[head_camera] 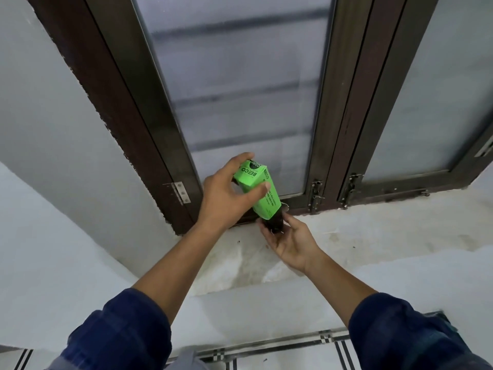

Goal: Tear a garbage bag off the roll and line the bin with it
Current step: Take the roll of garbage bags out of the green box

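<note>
Frosted window panes [240,89] in dark brown frames fill the scene beyond our hands, with a pale, stained sill [346,236] running below them and a white wall off to the left. Only the head view is given, so we read everything from it.

Our left hand [226,193] is wrapped around the upper end of a bright green carton [257,188], thumb on the near face and fingertips over the far top corner, holding it tilted with its open lower end pointing down toward the right. Out of that end pokes a dark roll of garbage bags [274,222], and our right hand [290,241] sits just beneath it, palm up, fingers curled loosely around the roll's exposed end. We judge this hand to be cupping the roll rather than clamping it hard. Both hands hover just above the sill, near the bottom rail of the window. No bin is visible anywhere.

We expect the carton to be light, stiff card that could crush if squeezed, so the grip near its folded top suits it. The roll should be light, soft and rather slick, thin film wound tight; we would pinch it around its body to draw it out, then find the loose outer edge to tear at a perforation. No bag is torn off yet.
</note>
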{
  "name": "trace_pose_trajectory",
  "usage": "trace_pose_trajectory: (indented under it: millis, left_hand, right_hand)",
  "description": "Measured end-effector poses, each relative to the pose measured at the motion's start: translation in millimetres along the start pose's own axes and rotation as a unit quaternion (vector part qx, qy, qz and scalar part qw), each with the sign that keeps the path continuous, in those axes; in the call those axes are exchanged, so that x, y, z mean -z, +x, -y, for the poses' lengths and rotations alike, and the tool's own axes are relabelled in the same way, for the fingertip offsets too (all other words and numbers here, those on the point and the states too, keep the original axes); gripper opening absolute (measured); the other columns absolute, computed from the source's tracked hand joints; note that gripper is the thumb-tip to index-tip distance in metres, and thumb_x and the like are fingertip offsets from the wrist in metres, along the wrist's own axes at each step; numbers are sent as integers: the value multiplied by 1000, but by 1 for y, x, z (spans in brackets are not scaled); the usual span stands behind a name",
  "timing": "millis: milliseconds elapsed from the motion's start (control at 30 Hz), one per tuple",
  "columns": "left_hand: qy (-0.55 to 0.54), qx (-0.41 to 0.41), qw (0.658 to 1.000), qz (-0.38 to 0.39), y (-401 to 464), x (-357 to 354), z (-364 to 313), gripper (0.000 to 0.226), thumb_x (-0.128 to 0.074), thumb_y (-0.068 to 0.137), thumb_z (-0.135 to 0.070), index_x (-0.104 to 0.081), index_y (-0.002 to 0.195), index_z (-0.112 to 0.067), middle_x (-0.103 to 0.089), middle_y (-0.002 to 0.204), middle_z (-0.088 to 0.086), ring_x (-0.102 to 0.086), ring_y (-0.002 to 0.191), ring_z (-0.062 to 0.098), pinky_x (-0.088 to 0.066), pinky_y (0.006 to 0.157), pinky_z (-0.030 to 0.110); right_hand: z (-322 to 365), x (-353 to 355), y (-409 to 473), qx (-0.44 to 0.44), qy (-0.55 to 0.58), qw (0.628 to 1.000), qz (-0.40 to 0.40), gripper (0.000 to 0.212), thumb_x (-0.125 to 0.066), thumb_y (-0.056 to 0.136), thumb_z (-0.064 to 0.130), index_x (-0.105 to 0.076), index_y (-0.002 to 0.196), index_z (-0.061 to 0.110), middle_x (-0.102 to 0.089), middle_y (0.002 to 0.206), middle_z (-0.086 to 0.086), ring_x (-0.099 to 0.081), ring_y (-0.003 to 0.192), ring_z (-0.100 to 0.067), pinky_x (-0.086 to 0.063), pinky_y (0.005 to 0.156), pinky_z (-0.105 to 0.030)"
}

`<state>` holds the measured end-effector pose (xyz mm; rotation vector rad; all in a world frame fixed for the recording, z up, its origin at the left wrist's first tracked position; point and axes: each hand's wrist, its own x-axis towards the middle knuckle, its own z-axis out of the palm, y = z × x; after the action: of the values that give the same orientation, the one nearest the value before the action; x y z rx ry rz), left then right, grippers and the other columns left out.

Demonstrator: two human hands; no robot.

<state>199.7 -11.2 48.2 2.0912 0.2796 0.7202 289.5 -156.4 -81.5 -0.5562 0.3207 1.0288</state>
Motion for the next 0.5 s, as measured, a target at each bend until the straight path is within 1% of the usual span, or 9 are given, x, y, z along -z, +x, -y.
trace_pose_trajectory:
  millis: [67,100,167,200,267,333,400,467,500]
  left_hand:
    - [3,1,1000,-12,1,1,-3,54,-85,81,-34,-64,131,-31,-71,117,-13,-63,111,-4,-48,84,5]
    - [-6,6,999,-35,1,2,-3,53,-84,82,-33,-64,131,-29,-70,117,-14,-63,109,-5,-49,84,6]
    - [-24,45,994,-98,-1,5,2,47,-82,84,-34,-65,128,-28,-69,114,-15,-64,102,-8,-49,78,7]
    - [-29,82,987,-132,-3,6,6,43,-80,85,-36,-65,125,-29,-69,112,-14,-64,98,-6,-48,76,8]
    - [-36,176,967,-181,-10,4,25,37,-77,83,-45,-67,115,-31,-70,108,-11,-67,97,5,-52,80,19]
    - [-55,275,944,-176,-18,-1,50,44,-74,72,-58,-68,108,-32,-72,104,-8,-70,98,17,-59,87,36]
    - [-68,361,920,-138,-25,-9,75,50,-72,62,-63,-68,100,-30,-74,102,-1,-72,94,24,-61,86,48]
    - [-74,422,898,-101,-37,-21,94,47,-76,65,-55,-69,100,-24,-75,100,5,-72,87,26,-62,84,49]
    - [-73,440,890,-91,-44,-26,102,48,-75,65,-52,-70,102,-22,-74,101,6,-72,86,26,-62,84,48]
  right_hand:
    - [2,-1,-3,17,8,1000,-19,52,-65,97,31,-56,138,-1,-64,125,-22,-74,94,-32,-62,83,-31]
    - [4,-2,-4,34,10,999,-41,50,-66,97,28,-56,136,-1,-64,122,-23,-74,88,-33,-64,78,-32]
    - [8,-4,-7,91,10,990,-105,35,-66,96,25,-59,122,3,-63,116,-22,-72,81,-31,-64,64,-32]
    - [11,-3,-7,129,-2,980,-148,26,-67,95,25,-61,113,7,-62,114,-19,-70,82,-29,-62,60,-33]
    - [17,0,-7,225,-83,934,-266,24,-72,90,29,-64,104,12,-66,111,-14,-68,89,-28,-59,62,-34]
    - [21,7,-8,318,-187,861,-350,29,-77,85,37,-66,104,18,-69,105,-7,-68,95,-26,-62,74,-39]
    - [21,11,-18,389,-249,812,-357,29,-78,81,47,-65,102,31,-70,103,1,-68,99,-22,-61,89,-46]
    - [21,12,-29,435,-272,784,-350,24,-75,76,57,-64,94,45,-70,109,1,-68,102,-21,-60,91,-47]
    - [21,11,-35,452,-275,776,-344,20,-74,77,58,-63,91,49,-69,109,2,-69,103,-22,-62,88,-46]
